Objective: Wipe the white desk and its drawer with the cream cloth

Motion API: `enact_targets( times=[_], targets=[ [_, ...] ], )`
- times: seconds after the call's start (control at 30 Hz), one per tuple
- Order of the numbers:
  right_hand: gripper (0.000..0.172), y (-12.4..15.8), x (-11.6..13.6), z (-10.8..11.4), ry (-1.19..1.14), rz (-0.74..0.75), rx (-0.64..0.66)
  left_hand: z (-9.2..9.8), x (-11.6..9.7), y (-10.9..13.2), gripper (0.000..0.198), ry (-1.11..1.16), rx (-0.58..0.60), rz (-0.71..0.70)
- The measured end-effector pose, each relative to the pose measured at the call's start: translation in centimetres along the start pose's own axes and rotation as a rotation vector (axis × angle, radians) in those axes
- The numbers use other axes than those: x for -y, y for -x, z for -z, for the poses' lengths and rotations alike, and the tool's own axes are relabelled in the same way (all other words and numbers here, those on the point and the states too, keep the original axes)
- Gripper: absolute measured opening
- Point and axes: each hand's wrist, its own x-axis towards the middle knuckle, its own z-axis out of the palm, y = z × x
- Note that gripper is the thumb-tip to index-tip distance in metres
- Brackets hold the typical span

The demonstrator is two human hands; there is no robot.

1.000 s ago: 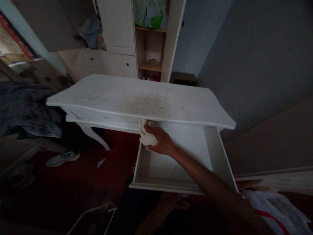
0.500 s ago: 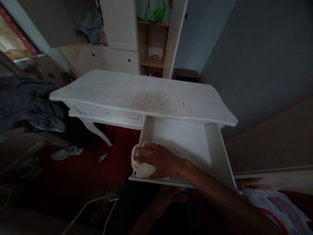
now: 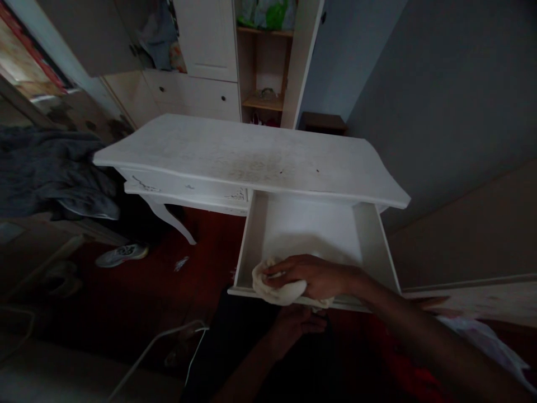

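A white table [image 3: 188,140] with dark smudges on its top has its right drawer [image 3: 310,224] pulled out. My right hand [image 3: 314,275] is closed on a cream cloth [image 3: 279,288], pressed at the drawer's front edge, left of its middle. Part of the cloth hangs over that edge. My left hand [image 3: 296,326] is below the drawer front, close to its underside, in shadow. Its fingers point right and look stretched out, and nothing shows in them.
Behind the table stands a white wardrobe [image 3: 212,42] with open doors. Dark clothes [image 3: 54,173] lie at the left. A shoe [image 3: 122,254] is on the red floor, and a white cable [image 3: 146,352] runs at the lower left. A plastic bag [image 3: 482,341] lies lower right.
My right hand and the cloth have moved right along the drawer front, away from its left corner. My left hand stays beneath the drawer and shows more now.
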Motion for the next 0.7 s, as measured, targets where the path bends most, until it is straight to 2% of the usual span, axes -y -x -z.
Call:
enact_targets(
  times=[0.13, 0.27, 0.4, 0.5, 0.6, 0.7],
  targets=[
    [0.049, 4.5, -1.1, 0.1, -0.061, -0.120, -0.035, 0.2, 0.1, -0.1, 0.040, 0.028, 0.008, -0.001],
    [0.042, 9.5, -2.3, -0.3, -0.078, -0.290, -0.129, 0.6, 0.2, -0.2, 0.034, 0.025, 0.018, 0.003],
    [0.050, 13.6, -3.4, -0.5, -0.047, -0.437, -0.201, 0.9, 0.3, -0.4, 0.027, 0.041, 0.006, 0.012],
    [0.048, 15.5, -3.6, -0.4, 0.035, -0.423, -0.229, 1.1, 0.4, -0.6, 0.019, 0.110, 0.014, 0.011],
    [0.042, 16.2, -3.4, -0.1, 0.234, -0.333, -0.224, 1.4, 0.4, -0.8, 0.011, 0.165, 0.045, 0.019],
    [0.043, 16.6, -3.4, 0.7, 0.449, -0.301, -0.205, 2.0, 0.5, -0.9, 0.009, 0.200, 0.088, 0.034]
  ],
)
